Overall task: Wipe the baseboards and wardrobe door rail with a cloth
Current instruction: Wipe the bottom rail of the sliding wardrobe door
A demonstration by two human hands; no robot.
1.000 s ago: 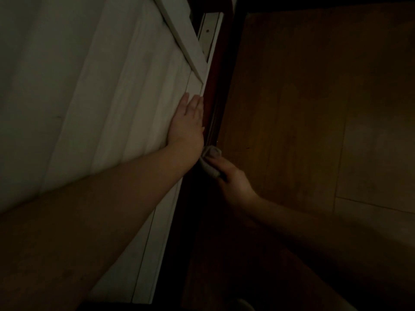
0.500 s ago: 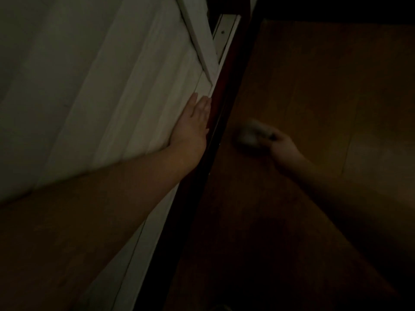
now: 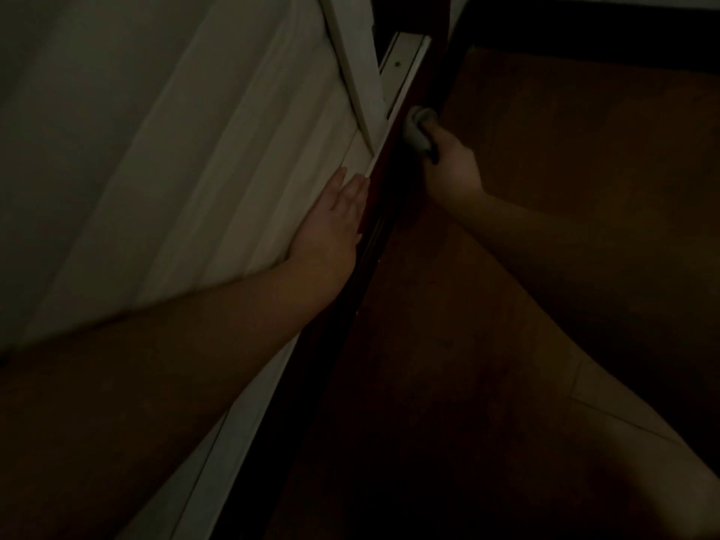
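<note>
Dim shot, looking down along the wardrobe front. White wardrobe door (image 3: 187, 157) fills the left half, its bottom edge running diagonally from upper right to lower left. Wooden floor (image 3: 584, 157) takes the right half. Between them: the dark door rail (image 3: 374, 243), with a pale metal track section (image 3: 403, 68) showing at its far end, top centre.

Left hand (image 3: 331, 228) lies flat on the lower edge of the door, fingers straight and together, grasping nothing, right beside the rail.

Right hand (image 3: 448, 167) is further up the rail on the floor side, fingers curled round a bunched light cloth (image 3: 417, 128). Cloth is pressed against the rail's outer face near the far end, just below the metal track.
</note>
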